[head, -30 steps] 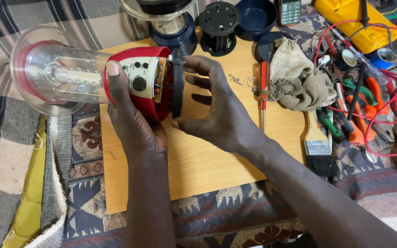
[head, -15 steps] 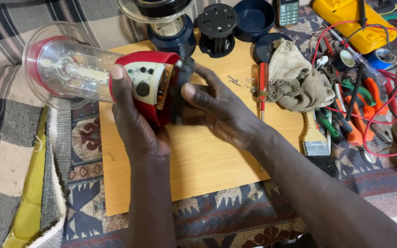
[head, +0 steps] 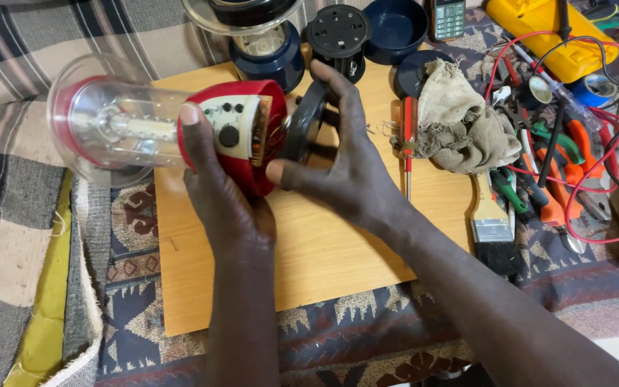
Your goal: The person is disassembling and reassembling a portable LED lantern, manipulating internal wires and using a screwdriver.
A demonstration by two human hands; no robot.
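Observation:
My left hand (head: 227, 193) grips a red lantern body (head: 248, 132) lying sideways above a wooden board (head: 309, 251). Its clear plastic dome (head: 102, 122) points left, with a pale lamp tube inside. A white control panel with dark knobs faces up under my thumb. My right hand (head: 338, 158) holds a black round base cover (head: 306, 118) against the lantern's open right end, fingers spread over it.
A dark blue lantern (head: 263, 46), a black round part (head: 338, 32) and a blue bowl (head: 395, 29) stand behind. On the right lie a red screwdriver (head: 408, 136), a rag (head: 463, 122), a paintbrush (head: 492, 229), pliers, red wires and a yellow meter (head: 546, 36). Striped cloth lies left.
The lantern has shifted slightly right and up. My right hand has tilted the black cover, fingers now spread higher over its rim.

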